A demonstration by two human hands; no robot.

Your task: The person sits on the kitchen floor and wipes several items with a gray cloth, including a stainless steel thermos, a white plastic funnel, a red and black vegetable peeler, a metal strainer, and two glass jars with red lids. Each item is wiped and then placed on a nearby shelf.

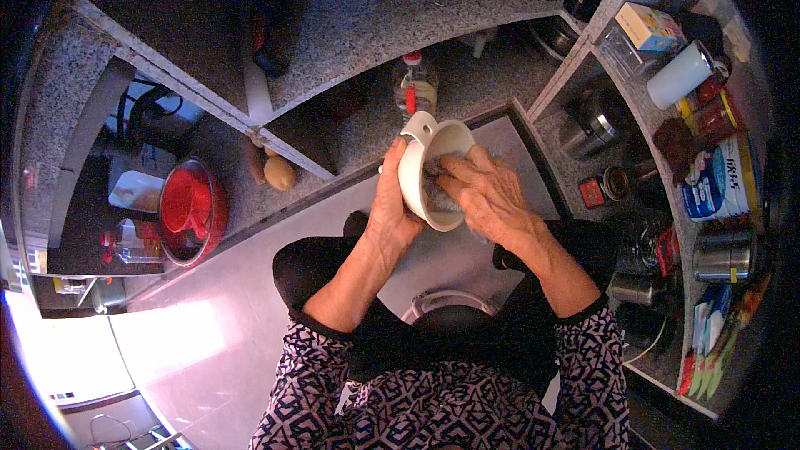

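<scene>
My left hand (394, 200) grips a white bowl (412, 184) from its outer left side. The bowl is tilted, its mouth turned to the right, and a short tab (420, 125) with a hole juts from its rim. My right hand (487, 190) reaches into the mouth with bent fingers. Under those fingers a grey, blurred wad (445, 197), perhaps a scouring pad or cloth, presses against the inner wall. Part of the wad is hidden by my right hand. Both hands are above the floor, in front of low stone shelves.
A clear plastic bottle (417, 87) with a red cap stands on the shelf behind the bowl. To the left are a red basin (215, 225) and a round yellowish-brown item (279, 173). Right-hand shelves hold a white cup (680, 75), a steel pot (724, 254) and several packets.
</scene>
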